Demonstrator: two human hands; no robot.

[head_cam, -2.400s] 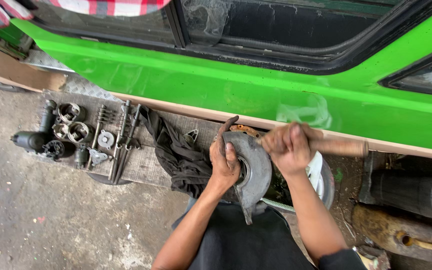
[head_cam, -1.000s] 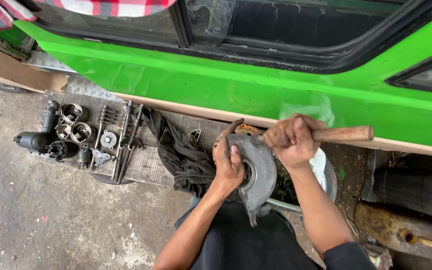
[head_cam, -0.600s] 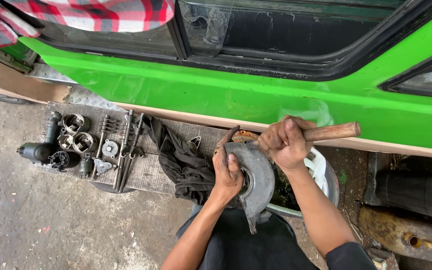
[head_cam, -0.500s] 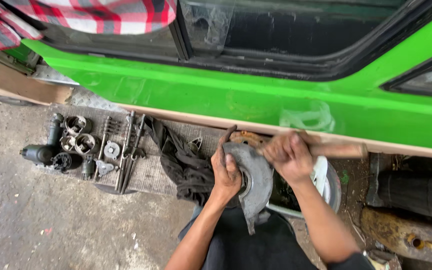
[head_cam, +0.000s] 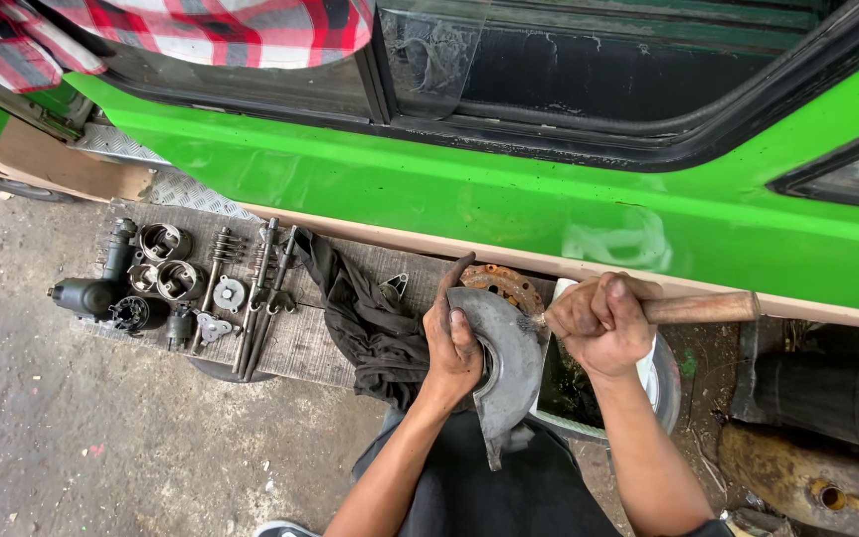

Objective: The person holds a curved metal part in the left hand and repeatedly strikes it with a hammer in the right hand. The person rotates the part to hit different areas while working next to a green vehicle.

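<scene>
The left hand point(head_cam: 452, 350) grips a curved metal plate point(head_cam: 509, 360) held upright over the lap. The right hand point(head_cam: 603, 323) is closed around a brush point(head_cam: 693, 309), just right of the plate, handle lying sideways.

A curved grey metal plate point(head_cam: 509, 363) stands on edge, a wooden-handled tool point(head_cam: 698, 308) touching its upper rim.
</scene>
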